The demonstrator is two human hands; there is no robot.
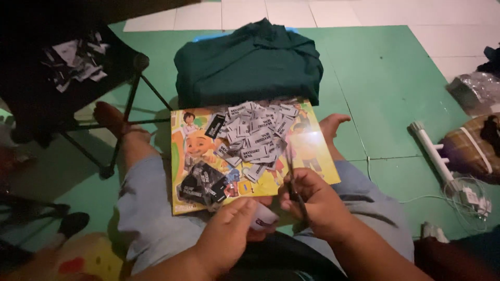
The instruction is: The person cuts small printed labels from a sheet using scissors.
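Head view, looking down at a person seated on a green floor mat [375, 78], legs out, a colourful cartoon-printed board [312, 156] across the lap as work surface.

Left hand [229, 237]: fingers pinched closed on a small white label piece [264, 217], held just in front of the scissors. Right hand [312, 200]: closed around the handles of a pair of scissors [291, 174], blades pointing away from the body over the board. Blade gap is not readable in this dim light; probably near closed.

Done so far, judged from what lies on the board: a large heap of cut white labels [258, 132] on the far half, touching and overlapping each other; a smaller bunch of black labels [204, 183] on the near left part, apart from the white heap. One black tag [214, 126] sits at the heap's left edge.

Left to do: cannot tell how much uncut stock remains; no strip or roll shows clearly beyond the piece in hand.

Surroundings: folded dark green cloth [249, 60] just beyond the board; black folding stool [78, 67] at left carrying more scraps; white power strip [435, 153] with cables at right.
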